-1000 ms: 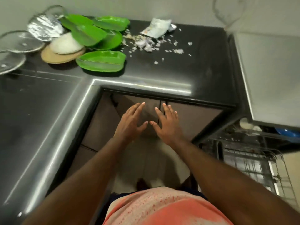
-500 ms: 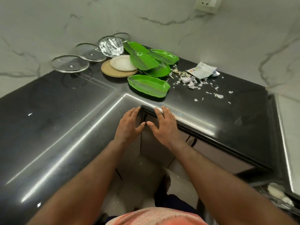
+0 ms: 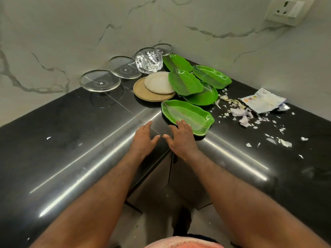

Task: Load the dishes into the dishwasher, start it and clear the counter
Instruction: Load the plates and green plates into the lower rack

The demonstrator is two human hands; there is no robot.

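Several green leaf-shaped plates lie in the corner of the black counter [image 3: 71, 133]; the nearest green plate [image 3: 189, 114] sits at the inner corner edge. Behind it a white round plate [image 3: 157, 82] rests on a tan round plate [image 3: 143, 93]. Glass lids [image 3: 100, 82] [image 3: 124, 67] lie along the wall. My right hand [image 3: 180, 137] is spread open, its fingertips at the near rim of the nearest green plate. My left hand [image 3: 144, 138] hovers open beside it over the counter corner. Neither hand holds anything.
A crumpled foil piece [image 3: 148, 62] sits on a lid at the back. A torn packet [image 3: 263, 100] and scattered paper scraps [image 3: 243, 115] litter the right counter. A wall socket [image 3: 288, 10] is at top right. Cabinet doors [image 3: 180, 183] stand below the corner.
My view has lifted from the cabinet and open dishwasher rack to the counter. Both hands moved forward and up together; the right now reaches the nearest green plate's rim.
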